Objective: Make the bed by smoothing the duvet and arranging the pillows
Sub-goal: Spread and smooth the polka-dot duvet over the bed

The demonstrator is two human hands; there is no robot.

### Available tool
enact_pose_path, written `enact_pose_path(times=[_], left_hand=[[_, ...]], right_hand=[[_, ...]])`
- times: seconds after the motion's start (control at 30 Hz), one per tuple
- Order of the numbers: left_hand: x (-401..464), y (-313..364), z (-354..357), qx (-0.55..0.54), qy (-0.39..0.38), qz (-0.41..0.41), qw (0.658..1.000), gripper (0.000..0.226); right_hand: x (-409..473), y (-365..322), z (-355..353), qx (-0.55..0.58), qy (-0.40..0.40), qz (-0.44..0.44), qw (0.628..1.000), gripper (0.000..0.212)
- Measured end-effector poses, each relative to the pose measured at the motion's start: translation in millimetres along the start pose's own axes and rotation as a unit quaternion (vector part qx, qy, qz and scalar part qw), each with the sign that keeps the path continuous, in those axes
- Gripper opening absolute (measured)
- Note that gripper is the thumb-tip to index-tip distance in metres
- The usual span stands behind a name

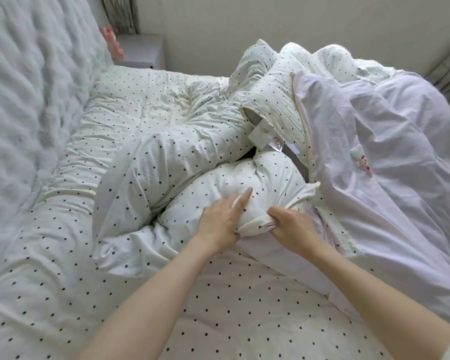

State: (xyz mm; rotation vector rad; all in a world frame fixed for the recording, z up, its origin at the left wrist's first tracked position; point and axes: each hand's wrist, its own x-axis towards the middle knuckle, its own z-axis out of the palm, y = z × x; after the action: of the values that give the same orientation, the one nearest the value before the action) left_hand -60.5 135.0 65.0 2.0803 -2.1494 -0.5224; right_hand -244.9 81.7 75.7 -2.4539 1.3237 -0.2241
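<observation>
A white pillow [265,183] with black dots lies in the middle of the bed. My right hand [290,226] grips a bunched corner of its cover. My left hand [222,220] lies on the pillow beside that corner, its fingers stretched out flat. A second dotted pillow [166,162] lies crumpled just to the left. A third pillow [273,113], in a crinkled cream cover with paper tags, leans behind them. The pale pink duvet [390,178] is heaped on the right, over the dotted sheet [63,255].
A tufted pale headboard [24,87] runs along the left. A white bedside cabinet [143,51] stands at the far corner, with a pink soft item [112,44] near it. A wall lies beyond the bed, with curtains at the right edge.
</observation>
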Motion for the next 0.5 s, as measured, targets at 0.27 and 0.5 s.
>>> enact_pose_path(times=[0.27, 0.5], left_hand=[[20.1, -4.4, 7.7, -0.084, -0.011, -0.097, 0.992, 0.021], [31.4, -22.6, 4.0, -0.195, -0.06, -0.129, 0.97, 0.046]], right_hand=[[36.4, 61.8, 25.8, 0.172, 0.074, 0.206, 0.961, 0.032], [106.2, 106.4, 38.0, 0.159, 0.049, 0.325, 0.931, 0.085]])
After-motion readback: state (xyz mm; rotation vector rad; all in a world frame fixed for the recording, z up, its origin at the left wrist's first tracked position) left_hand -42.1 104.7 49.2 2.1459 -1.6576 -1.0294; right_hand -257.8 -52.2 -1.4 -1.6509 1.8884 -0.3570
